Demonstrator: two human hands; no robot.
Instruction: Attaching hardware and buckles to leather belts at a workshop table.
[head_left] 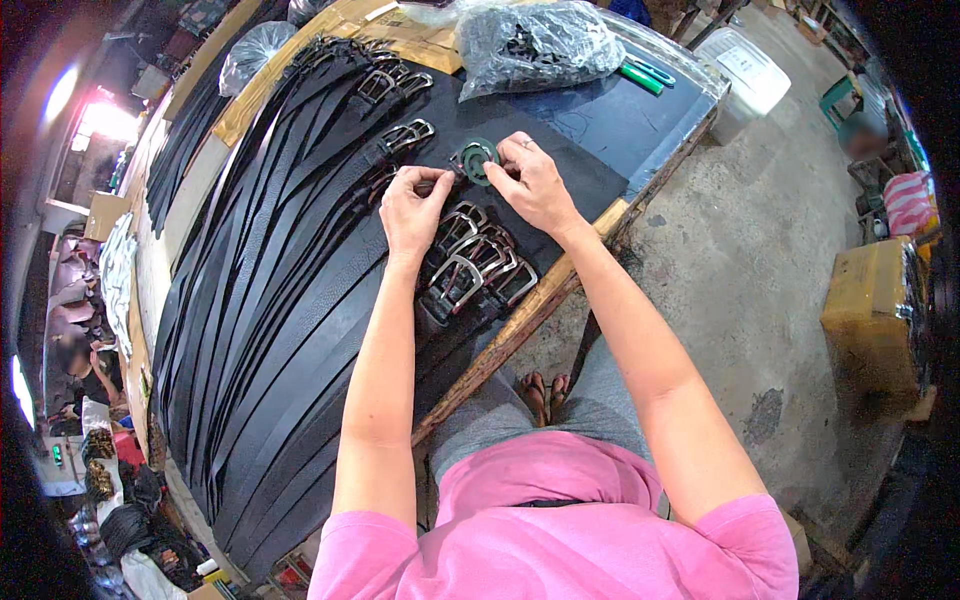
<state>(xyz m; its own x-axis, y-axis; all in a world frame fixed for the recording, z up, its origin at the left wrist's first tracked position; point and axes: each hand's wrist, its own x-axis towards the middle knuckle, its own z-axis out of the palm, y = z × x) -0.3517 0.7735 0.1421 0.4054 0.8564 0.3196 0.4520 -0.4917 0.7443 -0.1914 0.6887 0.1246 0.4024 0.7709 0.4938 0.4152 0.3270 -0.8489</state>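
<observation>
My left hand (412,208) is closed in a pinch over the dark bench top; whatever its fingertips hold is too small to make out. Just right of it, a dark green round piece (477,158) with a ring-like face sits between my two hands. My right hand (538,186) grips the edge of that piece with thumb and bent fingers. Below my hands lies a cluster of metal belt buckles (478,262) on black straps. More buckles (405,137) lie beyond my left hand, fixed to long black belts (290,250) fanned toward the left.
A clear plastic bag of small dark parts (540,50) lies at the bench's far side, beside a green marker-like stick (642,78). The wooden bench edge (530,325) runs diagonally before me. Right of it stand a white plastic tub (745,70) and a cardboard box (870,305).
</observation>
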